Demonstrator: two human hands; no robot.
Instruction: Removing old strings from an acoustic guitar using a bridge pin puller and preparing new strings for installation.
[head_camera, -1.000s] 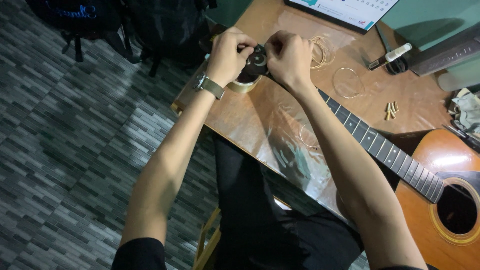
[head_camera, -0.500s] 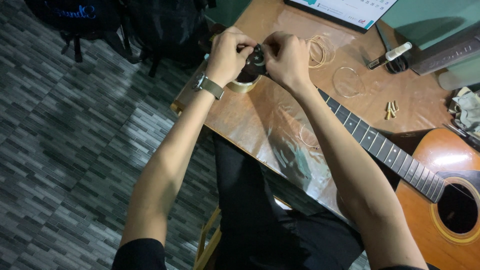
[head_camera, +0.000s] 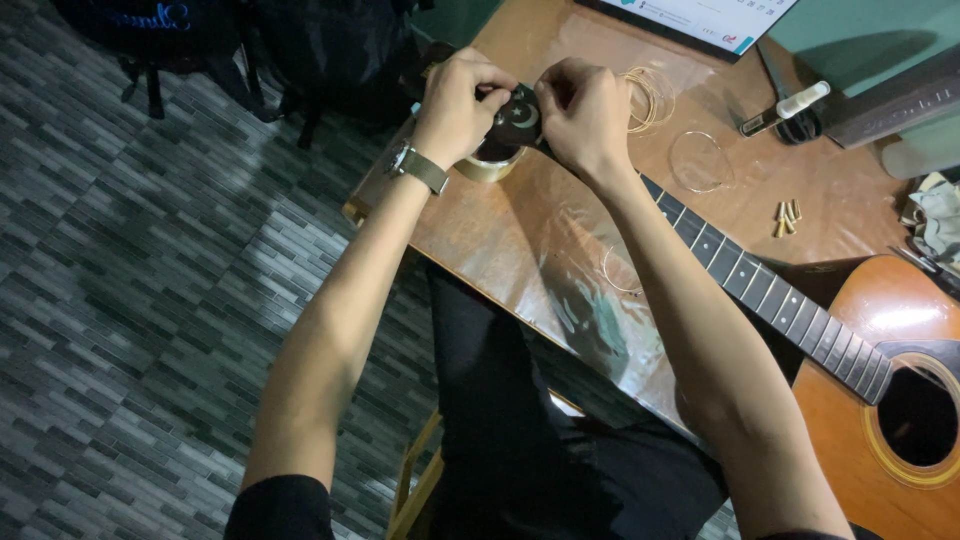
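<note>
An acoustic guitar lies across the wooden table (head_camera: 500, 250), its orange body (head_camera: 880, 400) at the lower right and its neck (head_camera: 760, 295) running up to the dark headstock (head_camera: 520, 112). My left hand (head_camera: 460, 95), with a wristwatch (head_camera: 415, 165) on the wrist, pinches the left side of the headstock. From the right, the fingers of my right hand (head_camera: 585, 110) close on the same headstock. A roll of clear tape (head_camera: 490, 165) sits under the headstock, mostly hidden by my hands.
Coiled guitar strings (head_camera: 650, 95) and a single loop of string (head_camera: 700, 160) lie past my right hand. Small brass-coloured pins (head_camera: 787, 215), a small bottle (head_camera: 785, 108), a crumpled cloth (head_camera: 935, 215) and a laptop edge (head_camera: 700, 20) sit further back. Black backpacks (head_camera: 320, 50) stand on the tiled floor.
</note>
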